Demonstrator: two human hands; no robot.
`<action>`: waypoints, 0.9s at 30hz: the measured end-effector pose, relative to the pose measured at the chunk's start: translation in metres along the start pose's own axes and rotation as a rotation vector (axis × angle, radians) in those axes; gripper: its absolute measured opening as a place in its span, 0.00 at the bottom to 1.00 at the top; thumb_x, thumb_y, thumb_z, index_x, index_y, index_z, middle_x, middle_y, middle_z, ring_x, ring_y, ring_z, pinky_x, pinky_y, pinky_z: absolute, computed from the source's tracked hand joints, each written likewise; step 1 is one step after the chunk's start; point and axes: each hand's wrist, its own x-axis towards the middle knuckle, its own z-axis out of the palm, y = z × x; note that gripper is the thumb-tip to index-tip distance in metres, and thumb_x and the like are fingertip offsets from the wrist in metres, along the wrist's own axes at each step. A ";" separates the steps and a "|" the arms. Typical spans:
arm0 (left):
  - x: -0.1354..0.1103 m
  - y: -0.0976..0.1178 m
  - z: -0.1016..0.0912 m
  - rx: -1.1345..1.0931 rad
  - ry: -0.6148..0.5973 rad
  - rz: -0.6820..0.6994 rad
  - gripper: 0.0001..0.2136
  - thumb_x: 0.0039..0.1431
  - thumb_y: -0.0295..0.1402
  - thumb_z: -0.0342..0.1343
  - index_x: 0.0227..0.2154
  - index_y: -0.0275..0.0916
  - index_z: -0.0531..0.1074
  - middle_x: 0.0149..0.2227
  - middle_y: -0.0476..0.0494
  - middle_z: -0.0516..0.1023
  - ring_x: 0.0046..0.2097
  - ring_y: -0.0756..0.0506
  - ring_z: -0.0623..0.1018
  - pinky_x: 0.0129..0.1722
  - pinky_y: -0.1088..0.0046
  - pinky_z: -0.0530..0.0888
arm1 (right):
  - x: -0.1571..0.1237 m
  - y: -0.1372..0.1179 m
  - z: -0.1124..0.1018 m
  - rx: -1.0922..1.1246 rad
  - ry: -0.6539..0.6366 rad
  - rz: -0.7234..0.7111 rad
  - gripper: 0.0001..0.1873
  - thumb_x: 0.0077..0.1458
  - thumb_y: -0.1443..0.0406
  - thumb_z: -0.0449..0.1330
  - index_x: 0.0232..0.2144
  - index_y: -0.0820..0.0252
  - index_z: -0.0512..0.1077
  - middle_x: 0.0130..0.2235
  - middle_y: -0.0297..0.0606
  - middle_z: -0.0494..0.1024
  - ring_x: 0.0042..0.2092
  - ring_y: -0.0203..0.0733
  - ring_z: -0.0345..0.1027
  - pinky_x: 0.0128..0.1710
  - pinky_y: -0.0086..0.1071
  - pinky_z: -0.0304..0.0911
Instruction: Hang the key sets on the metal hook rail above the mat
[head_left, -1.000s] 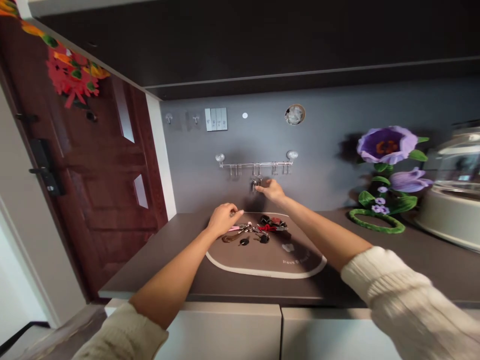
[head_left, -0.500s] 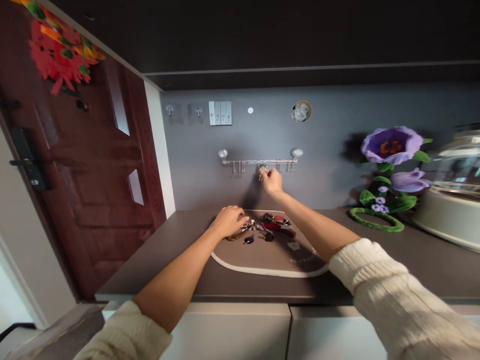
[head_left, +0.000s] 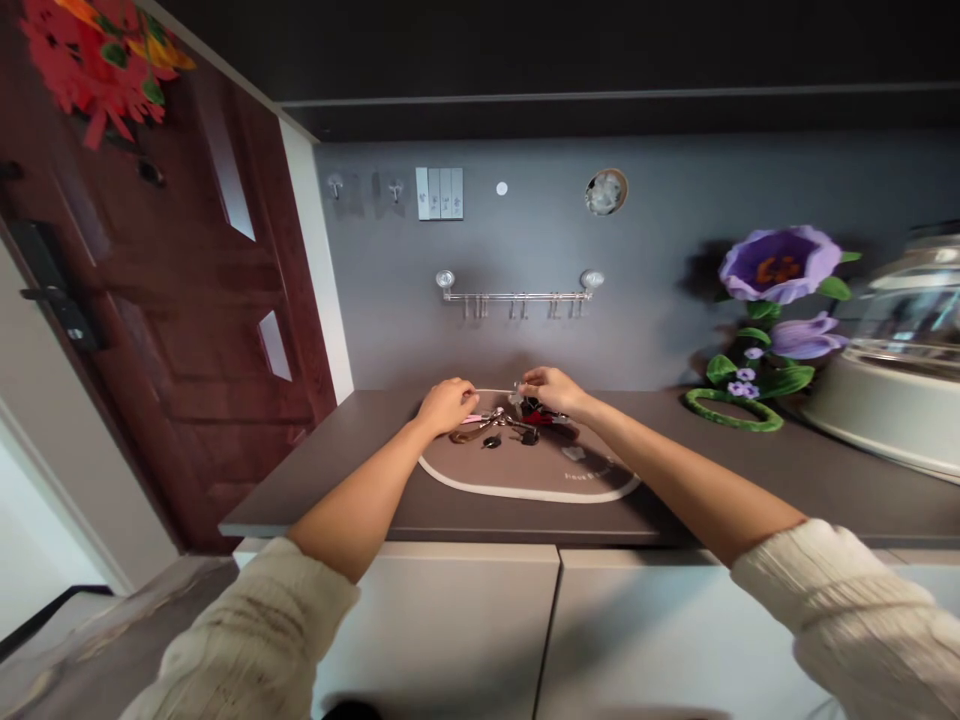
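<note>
Several keys with fobs and keyrings (head_left: 501, 418) lie in a loose cluster on a brown oval mat (head_left: 517, 492) with a pale border. My right hand (head_left: 551, 388) hovers over the far side of the cluster, fingers pinched on a small silvery keyring (head_left: 516, 396); its details are blurred. Beneath that hand a red fob (head_left: 536, 418) shows. At the cluster's left, my left hand (head_left: 448, 404) rests with fingers curled, beside a pinkish strip (head_left: 474, 419); whether it grips anything is hidden. Above both hands, a clear rail (head_left: 517, 297) with small hooks is fixed to the wall.
A purple flower ornament (head_left: 780, 265) and a clear-domed appliance (head_left: 892, 370) stand to the right. A dark shelf (head_left: 570, 60) overhangs the counter (head_left: 300, 460). At the left is a red-brown door (head_left: 195, 370). Two wall hooks (head_left: 395, 191) hang above.
My right hand has come down from the hook rail to the keys, bringing the silvery item with it. My left hand stays beside the cluster. The view has tilted slightly downward.
</note>
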 end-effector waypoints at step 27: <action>-0.035 0.031 -0.011 -1.416 -0.372 -0.385 0.31 0.41 0.65 0.29 0.07 0.40 0.45 0.09 0.53 0.43 0.13 0.56 0.49 0.14 0.75 0.51 | -0.065 0.011 -0.018 0.864 -0.708 0.183 0.35 0.42 0.35 0.30 0.09 0.58 0.40 0.10 0.27 0.41 0.14 0.26 0.34 0.12 0.24 0.34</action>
